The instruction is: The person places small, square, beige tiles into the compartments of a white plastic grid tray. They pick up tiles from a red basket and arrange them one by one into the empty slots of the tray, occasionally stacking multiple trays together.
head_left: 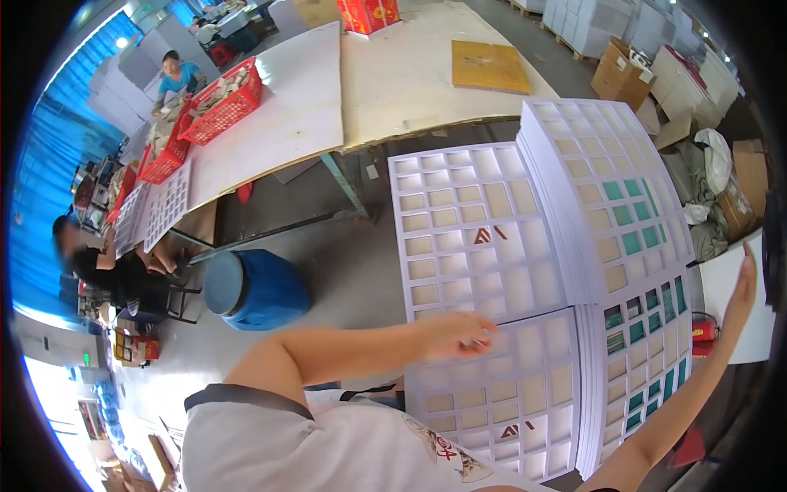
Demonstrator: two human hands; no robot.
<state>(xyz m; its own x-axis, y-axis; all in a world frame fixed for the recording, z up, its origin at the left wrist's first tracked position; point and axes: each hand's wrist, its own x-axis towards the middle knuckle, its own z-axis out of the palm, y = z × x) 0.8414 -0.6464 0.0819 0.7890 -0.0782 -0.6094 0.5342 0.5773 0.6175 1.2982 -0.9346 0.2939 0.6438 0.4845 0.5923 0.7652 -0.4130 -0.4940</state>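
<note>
My left hand (456, 334) rests with curled fingers on the edge where two white die-cut grid sheets meet, the upper sheet (475, 230) and the lower sheet (500, 394). It grips nothing I can make out. To the right stands a thick stack of the same white grid sheets (607, 172), with green showing through some of its holes. My right hand (742, 291) is stretched far out to the right, fingers straight, touching a plain white sheet (734, 316) past the stack.
A blue plastic barrel (254, 289) stands on the concrete floor left of the sheets. Behind it a long pale table (328, 98) carries red baskets (220, 102) and a brown board (490, 66). Other people work at the far left. Cardboard boxes (619, 70) sit at the top right.
</note>
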